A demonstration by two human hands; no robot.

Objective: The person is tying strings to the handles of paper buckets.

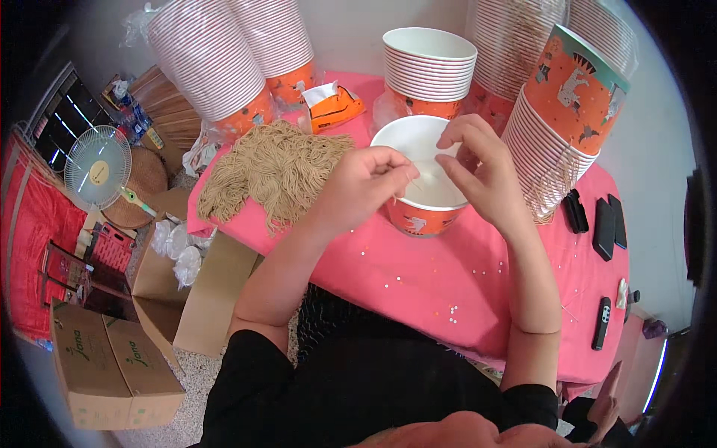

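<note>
An orange paper bucket (423, 222) with a white inside stands upright on the pink-covered table in front of me. My left hand (366, 187) is over its left rim, thumb and fingertips pinched together. Whatever is between those fingertips is too small to make out. Across the opening, my right hand (482, 168) hovers at the right rim with fingers curved and a small gap between thumb and forefinger. Nothing shows in that gap. Left of the bucket lies a heap of tan string (272, 172).
Nested paper buckets (429, 71) rise behind, with taller stacks (209, 63) at back left and a leaning stack (571, 93) at right. A tissue pack (334, 110), phones (603, 230) and small white dots lie on the tablecloth (418, 299). Cardboard boxes (112, 366) and a fan (98, 168) stand left.
</note>
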